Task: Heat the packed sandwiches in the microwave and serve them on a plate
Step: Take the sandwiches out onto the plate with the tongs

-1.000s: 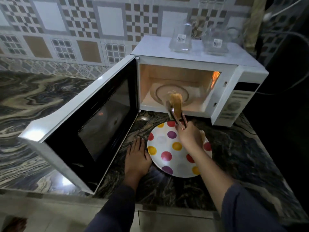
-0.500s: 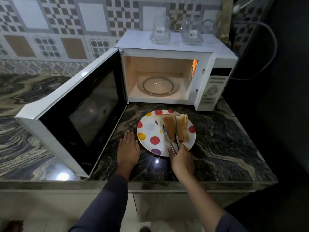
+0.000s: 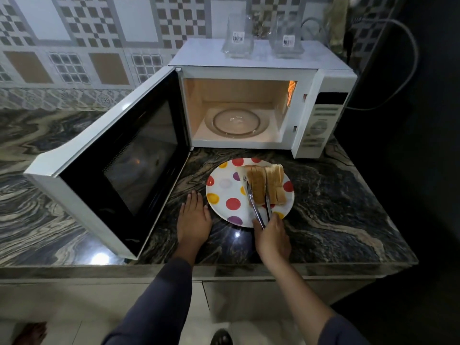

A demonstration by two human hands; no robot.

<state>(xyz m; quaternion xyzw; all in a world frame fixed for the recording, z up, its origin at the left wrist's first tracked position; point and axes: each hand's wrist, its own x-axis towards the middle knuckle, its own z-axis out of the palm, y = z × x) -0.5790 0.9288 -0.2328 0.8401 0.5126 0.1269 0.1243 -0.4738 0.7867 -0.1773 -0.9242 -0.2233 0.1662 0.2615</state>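
Note:
Two toasted sandwich halves stand side by side on a white polka-dot plate (image 3: 221, 192) in front of the microwave: a left half (image 3: 256, 185) and a right half (image 3: 275, 184). My right hand (image 3: 271, 236) grips metal tongs (image 3: 258, 207) whose arms straddle the left half. Flat on the counter, just left of the plate, rests my left hand (image 3: 194, 219) with straight fingers. The white microwave (image 3: 323, 120) has its door (image 3: 119, 165) swung wide to the left; its lit cavity holds only the glass turntable (image 3: 236, 122).
Two clear glass vessels (image 3: 237, 36) with barcode stickers stand on top of the microwave. A power cable (image 3: 408, 58) loops at the right. The dark marble counter (image 3: 336, 207) ends at its front edge just below my hands and drops off at the right.
A second ago the tongs carried a sandwich half out of the microwave above the plate. It now stands on the plate beside the other half. My left hand stayed on the counter.

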